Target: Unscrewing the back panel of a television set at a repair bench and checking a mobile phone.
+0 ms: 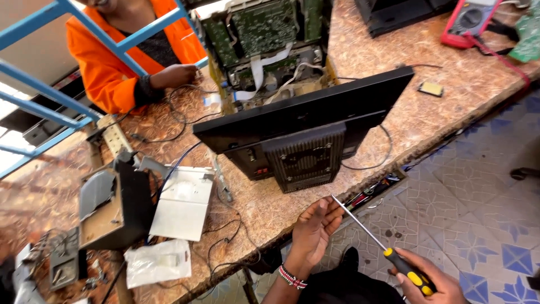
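The right hand (430, 281) is wrapped around the black-and-yellow handle of a long screwdriver (388, 252), whose thin metal shaft slants up and away to a tip that ends just beside the left hand (316, 225). That left hand is open with the fingers loosely spread, holding nothing, its fingertips at the near edge of the table (450, 112); a beaded bracelet (292, 277) circles its wrist. Just beyond the left hand's fingertips, a black flat-screen monitor (304, 115) stands on the table with its back turned this way, the ribbed square mount panel (306, 157) nearest the hand. Behind the monitor, farther from both hands, an opened device shows green circuit boards (261, 25) and white ribbon cables. Off to the outer side of the left hand lie a white flat casing (184, 202), a grey-and-black opened box (109, 205) and a clear plastic bag (157, 262), with thin black wires trailing among them. Far beyond the right hand, at the table's far corner, sits a red multimeter (469, 21). Across the table, well apart from both hands, another person in an orange jacket (104, 73) rests a hand (177, 75) on the tabletop near loose cables.
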